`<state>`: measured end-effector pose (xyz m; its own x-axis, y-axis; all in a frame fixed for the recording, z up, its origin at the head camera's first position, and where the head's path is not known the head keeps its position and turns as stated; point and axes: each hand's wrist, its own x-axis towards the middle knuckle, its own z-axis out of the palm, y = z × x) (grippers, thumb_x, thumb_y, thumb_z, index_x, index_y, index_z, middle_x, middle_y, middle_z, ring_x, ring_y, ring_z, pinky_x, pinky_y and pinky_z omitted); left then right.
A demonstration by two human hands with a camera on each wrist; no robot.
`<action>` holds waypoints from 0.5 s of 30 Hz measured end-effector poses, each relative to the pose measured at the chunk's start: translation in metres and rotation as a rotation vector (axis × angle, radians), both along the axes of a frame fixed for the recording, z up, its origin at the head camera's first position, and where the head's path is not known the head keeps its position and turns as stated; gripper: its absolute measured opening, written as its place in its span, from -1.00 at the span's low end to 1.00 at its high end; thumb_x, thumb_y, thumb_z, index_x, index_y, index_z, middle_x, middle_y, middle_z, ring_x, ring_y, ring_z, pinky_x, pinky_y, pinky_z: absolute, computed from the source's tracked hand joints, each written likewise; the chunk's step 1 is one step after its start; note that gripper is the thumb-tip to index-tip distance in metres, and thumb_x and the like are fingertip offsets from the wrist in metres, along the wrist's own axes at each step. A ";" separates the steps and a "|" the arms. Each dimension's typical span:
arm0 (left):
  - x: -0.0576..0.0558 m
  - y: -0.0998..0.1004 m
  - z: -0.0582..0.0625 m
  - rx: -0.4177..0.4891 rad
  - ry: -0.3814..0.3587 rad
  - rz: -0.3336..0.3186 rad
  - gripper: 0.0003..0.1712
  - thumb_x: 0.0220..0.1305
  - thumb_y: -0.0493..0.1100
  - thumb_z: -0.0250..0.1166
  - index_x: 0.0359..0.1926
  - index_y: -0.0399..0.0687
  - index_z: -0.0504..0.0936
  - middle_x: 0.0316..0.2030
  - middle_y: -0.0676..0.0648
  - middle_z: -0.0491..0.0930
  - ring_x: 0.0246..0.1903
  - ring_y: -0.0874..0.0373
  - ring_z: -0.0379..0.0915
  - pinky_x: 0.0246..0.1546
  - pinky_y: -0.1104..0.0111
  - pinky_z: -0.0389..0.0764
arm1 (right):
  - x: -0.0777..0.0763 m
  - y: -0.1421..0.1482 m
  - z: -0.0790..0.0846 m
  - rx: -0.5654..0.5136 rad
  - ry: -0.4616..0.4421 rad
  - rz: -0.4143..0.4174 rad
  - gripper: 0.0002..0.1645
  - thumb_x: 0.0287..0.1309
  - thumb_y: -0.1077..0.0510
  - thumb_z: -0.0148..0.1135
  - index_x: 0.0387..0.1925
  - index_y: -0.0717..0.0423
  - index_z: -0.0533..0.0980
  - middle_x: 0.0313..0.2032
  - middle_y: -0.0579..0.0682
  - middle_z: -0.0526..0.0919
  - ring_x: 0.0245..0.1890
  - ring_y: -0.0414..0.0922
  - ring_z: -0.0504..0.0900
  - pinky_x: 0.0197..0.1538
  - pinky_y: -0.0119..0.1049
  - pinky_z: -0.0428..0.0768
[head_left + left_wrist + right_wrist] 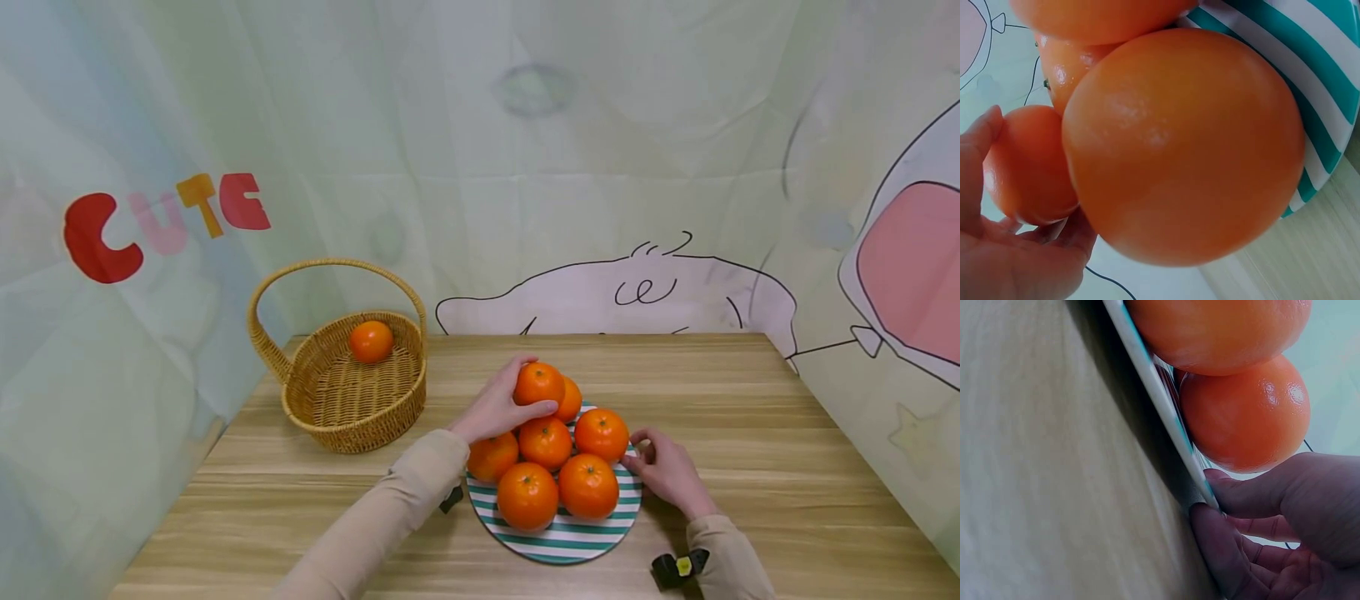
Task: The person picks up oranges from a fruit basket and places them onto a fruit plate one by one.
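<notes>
My left hand [497, 407] holds an orange [538, 384] at the back of the plate. In the left wrist view, its thumb and fingers lie on either side of that orange [1027, 167]. Several more oranges [528, 497] sit on a round plate [558, 550] with green and white stripes. On the plate's right side is my right hand [669, 472]. The right wrist view has it pinching the plate's rim [1163, 412], thumb above and a finger underneath, just beside an orange [1246, 419].
A wicker basket [352, 437] with a tall arched handle stands at the back left of the wooden table [780, 467]. One orange [371, 342] lies inside it. Printed curtains [450, 167] hang behind the table and at both sides.
</notes>
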<state>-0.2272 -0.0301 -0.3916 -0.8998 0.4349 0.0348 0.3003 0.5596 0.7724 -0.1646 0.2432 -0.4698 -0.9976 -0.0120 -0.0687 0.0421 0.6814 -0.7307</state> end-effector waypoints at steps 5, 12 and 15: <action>0.001 0.001 0.001 -0.006 -0.004 0.004 -0.11 0.28 0.19 0.34 0.49 0.09 0.14 0.34 -0.14 0.38 0.24 -0.09 0.39 0.33 -0.03 0.44 | 0.000 0.000 0.000 0.001 0.002 0.001 -0.55 0.22 0.21 0.33 0.06 0.36 0.45 -0.47 0.03 0.48 -0.57 -0.13 0.45 -0.51 -0.35 0.57; 0.001 0.001 0.001 -0.020 -0.002 0.010 -0.09 0.27 0.21 0.33 0.50 0.12 0.13 0.36 -0.14 0.36 0.26 -0.09 0.37 0.34 -0.04 0.42 | 0.000 0.000 -0.001 -0.006 0.000 0.002 -0.56 0.23 0.21 0.32 0.06 0.36 0.44 -0.47 0.03 0.48 -0.57 -0.13 0.46 -0.50 -0.35 0.58; 0.002 -0.001 0.002 0.003 -0.017 -0.004 -0.06 0.26 0.20 0.35 0.51 0.11 0.10 0.38 -0.13 0.34 0.28 -0.09 0.37 0.36 -0.04 0.40 | 0.000 0.000 0.000 -0.005 -0.007 -0.003 -0.56 0.23 0.21 0.32 0.07 0.36 0.44 -0.46 0.04 0.48 -0.57 -0.13 0.46 -0.50 -0.35 0.58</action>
